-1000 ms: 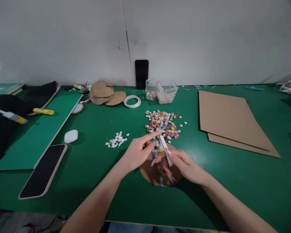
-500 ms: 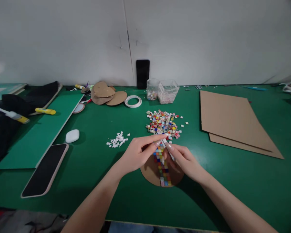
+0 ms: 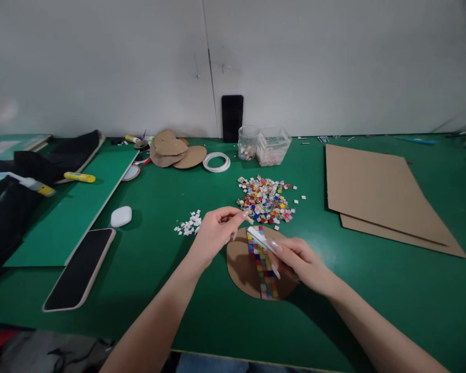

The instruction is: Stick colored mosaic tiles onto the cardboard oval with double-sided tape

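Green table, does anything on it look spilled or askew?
A few pale tiles lie loose right of the colourful tile pile, apart from the rest. Farther right, two cardboard sheets overlap askew, their edges out of line.

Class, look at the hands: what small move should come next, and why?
Probably the left hand should lay its small pale piece on the white scraps: its fingertips appear to pinch that piece, the scraps lie close beside that hand, and the right hand holds the white strip.
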Motion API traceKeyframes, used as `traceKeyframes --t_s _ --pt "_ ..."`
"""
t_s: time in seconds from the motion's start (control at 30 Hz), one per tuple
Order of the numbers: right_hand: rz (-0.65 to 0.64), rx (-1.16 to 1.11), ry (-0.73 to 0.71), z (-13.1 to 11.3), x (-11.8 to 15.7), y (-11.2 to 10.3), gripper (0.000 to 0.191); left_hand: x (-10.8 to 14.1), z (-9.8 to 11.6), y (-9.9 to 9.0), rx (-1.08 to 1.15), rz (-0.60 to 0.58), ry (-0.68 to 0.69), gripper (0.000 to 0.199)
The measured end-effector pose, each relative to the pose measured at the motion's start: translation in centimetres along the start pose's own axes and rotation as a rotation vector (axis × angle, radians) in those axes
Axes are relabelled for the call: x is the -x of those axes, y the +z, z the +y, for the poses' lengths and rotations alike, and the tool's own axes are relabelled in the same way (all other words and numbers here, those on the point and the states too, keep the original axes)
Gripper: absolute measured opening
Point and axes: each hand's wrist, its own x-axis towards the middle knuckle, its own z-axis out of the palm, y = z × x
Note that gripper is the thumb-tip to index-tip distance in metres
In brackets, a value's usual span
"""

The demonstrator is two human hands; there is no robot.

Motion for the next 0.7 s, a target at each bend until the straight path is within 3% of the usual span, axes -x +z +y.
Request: traceKeyframes --t_s 0.33,0.7 --pt "0.024 0.024 0.018 -0.17 -0.10 -0.06 0.048 0.25 0.12 -0.20 0.003 -0.201 -0.080 0.039" --pt "0.084 0.102 0.017 -0.02 -0.27 -0.18 0.048 0.62 0.56 -0.38 0.009 -0.256 -0.039 0.037"
